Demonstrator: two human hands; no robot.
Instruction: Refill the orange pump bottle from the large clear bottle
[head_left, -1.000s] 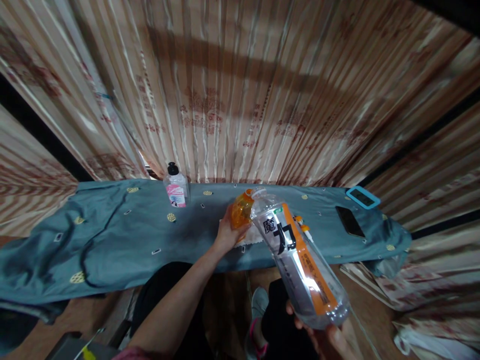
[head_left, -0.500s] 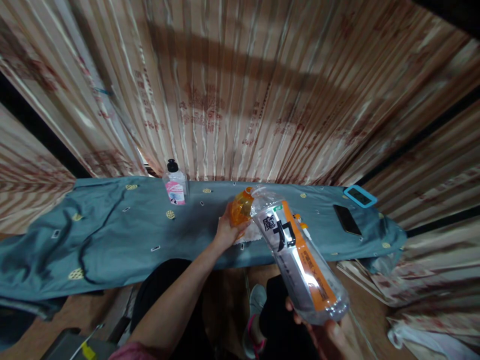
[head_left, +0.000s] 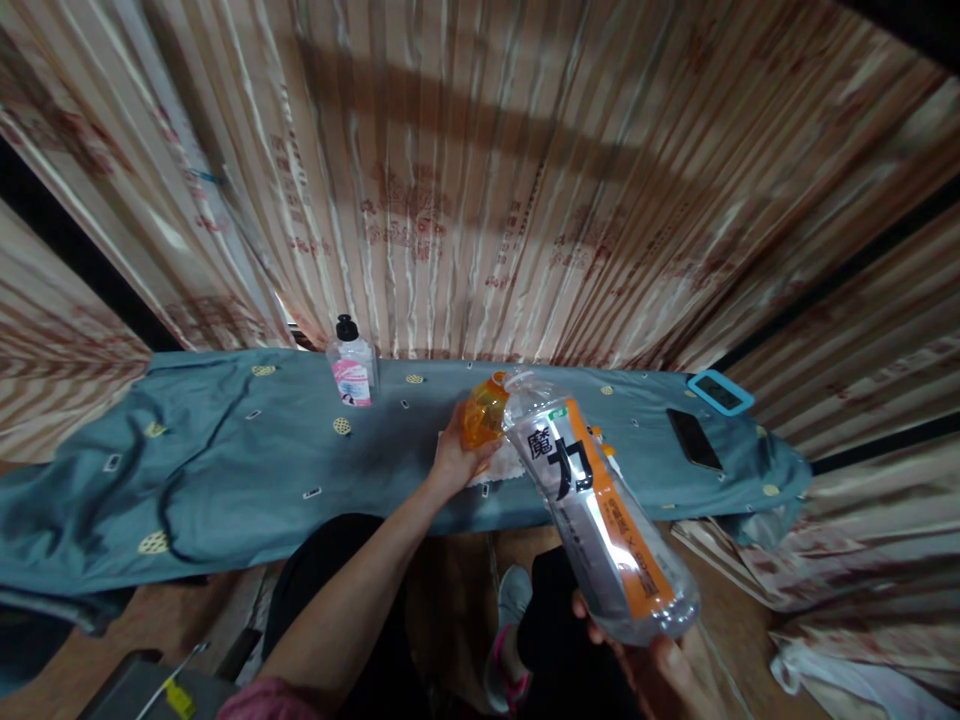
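My right hand (head_left: 660, 670) grips the base of a large clear plastic bottle (head_left: 600, 515) with an orange label. The bottle is tilted, its open neck pointing up and left towards a small orange bottle (head_left: 482, 420). My left hand (head_left: 454, 462) holds that orange bottle upright over the teal-covered table (head_left: 247, 470), its mouth right beside the big bottle's neck. A white cloth (head_left: 504, 468) lies on the table under the two bottles.
A clear pump bottle with a pink label (head_left: 351, 365) stands at the table's back edge. A dark phone (head_left: 696, 440) and a blue-framed device (head_left: 718, 392) lie at the right end. Striped curtains (head_left: 480, 180) hang behind. My legs and shoe (head_left: 514, 600) are below.
Almost nothing has moved. Both hands keep their bottles in the same pose; the view has shifted slightly.
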